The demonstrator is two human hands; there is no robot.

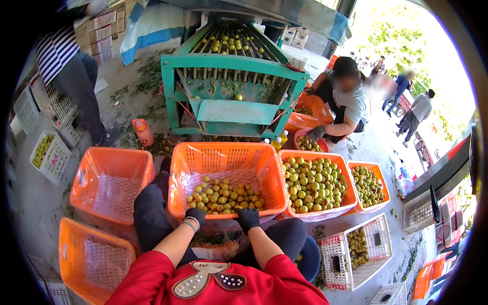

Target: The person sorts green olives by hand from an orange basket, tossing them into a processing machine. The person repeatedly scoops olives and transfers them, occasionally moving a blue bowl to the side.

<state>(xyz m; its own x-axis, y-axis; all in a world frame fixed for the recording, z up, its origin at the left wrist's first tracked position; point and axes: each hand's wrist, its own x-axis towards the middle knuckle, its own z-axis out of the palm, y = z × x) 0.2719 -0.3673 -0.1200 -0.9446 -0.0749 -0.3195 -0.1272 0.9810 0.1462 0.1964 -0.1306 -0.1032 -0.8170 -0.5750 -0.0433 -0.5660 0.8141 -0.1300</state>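
My left hand point(195, 215) and right hand point(247, 218), both in dark gloves, grasp the near rim of the crate point(229, 158) at the centre of the frame, fruit point(223, 196) lying inside; a fuller crate point(325, 212) stands just right, a green machine point(229, 62) at top centre

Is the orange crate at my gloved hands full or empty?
Partly full: fruit lies toward the near side of the crate, below its rim, with liner showing behind.
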